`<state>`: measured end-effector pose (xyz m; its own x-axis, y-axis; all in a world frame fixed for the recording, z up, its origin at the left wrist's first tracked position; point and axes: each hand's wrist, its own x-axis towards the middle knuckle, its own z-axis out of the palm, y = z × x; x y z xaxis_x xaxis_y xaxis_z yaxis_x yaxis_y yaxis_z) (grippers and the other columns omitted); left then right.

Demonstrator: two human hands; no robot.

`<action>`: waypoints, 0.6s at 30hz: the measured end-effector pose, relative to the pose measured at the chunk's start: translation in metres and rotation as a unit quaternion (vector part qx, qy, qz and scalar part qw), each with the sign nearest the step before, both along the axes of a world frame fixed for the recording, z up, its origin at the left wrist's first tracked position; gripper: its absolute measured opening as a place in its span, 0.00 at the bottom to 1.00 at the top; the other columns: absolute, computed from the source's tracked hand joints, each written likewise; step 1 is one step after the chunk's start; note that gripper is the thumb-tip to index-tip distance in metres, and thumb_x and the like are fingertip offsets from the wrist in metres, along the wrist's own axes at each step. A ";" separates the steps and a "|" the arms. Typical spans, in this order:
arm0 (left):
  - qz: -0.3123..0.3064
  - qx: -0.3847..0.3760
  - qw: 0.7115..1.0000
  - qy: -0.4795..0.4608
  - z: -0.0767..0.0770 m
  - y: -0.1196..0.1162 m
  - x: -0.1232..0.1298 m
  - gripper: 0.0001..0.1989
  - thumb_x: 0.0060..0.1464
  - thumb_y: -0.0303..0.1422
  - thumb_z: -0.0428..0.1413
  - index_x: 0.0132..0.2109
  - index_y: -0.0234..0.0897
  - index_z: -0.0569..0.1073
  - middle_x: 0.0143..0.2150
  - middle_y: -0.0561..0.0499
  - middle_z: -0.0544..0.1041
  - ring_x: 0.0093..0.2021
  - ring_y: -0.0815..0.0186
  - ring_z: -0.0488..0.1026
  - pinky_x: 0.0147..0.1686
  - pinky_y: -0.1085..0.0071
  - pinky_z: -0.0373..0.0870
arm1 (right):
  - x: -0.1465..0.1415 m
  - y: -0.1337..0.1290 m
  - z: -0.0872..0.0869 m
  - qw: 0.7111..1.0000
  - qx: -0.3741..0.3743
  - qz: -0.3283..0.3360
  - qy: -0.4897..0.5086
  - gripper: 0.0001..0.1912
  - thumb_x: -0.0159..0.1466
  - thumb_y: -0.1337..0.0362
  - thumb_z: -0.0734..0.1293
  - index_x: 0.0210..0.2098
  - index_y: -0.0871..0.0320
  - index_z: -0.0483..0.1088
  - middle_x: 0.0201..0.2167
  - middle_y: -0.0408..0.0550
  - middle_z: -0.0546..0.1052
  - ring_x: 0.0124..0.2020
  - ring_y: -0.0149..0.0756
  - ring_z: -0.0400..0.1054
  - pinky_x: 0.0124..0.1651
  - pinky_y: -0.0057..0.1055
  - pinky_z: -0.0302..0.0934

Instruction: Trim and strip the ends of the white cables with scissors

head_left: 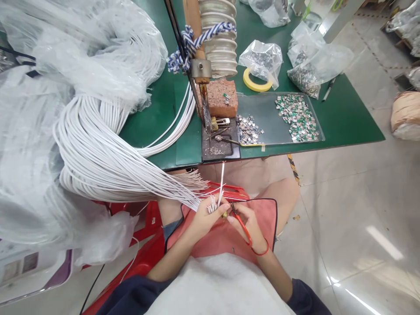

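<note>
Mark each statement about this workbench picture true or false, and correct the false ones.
1. The left hand holds a bunch of white wires. True.
2. The red band is on the left wrist. False: it is on the right wrist.
3. The tray holds two separate heaps of small parts. True.
4. The brick sits to the right of the tray. False: it sits to the left of it.
5. The right hand holds a red-handled tool. True.
6. The yellow tape lies inside the tray. False: it lies just beyond the tray's far edge.
</note>
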<state>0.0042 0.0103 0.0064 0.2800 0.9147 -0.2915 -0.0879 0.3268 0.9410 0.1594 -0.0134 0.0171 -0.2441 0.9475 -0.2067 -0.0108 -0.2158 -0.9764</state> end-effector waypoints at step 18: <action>-0.028 0.046 0.997 0.057 0.002 -0.001 0.003 0.10 0.58 0.34 0.53 0.31 0.34 0.70 0.25 0.54 0.69 0.27 0.70 0.64 0.31 0.74 0.62 | 0.002 0.000 -0.001 1.000 -0.001 0.007 -0.018 0.07 0.62 0.63 0.66 0.31 0.59 0.71 0.28 0.46 0.76 0.28 0.34 0.69 0.34 0.28 0.66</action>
<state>0.0076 0.0090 0.0089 0.3014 0.9228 -0.2402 0.0378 0.2401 0.9700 0.1610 -0.0130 0.0160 -0.2502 0.9432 -0.2184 0.0281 -0.2184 -0.9755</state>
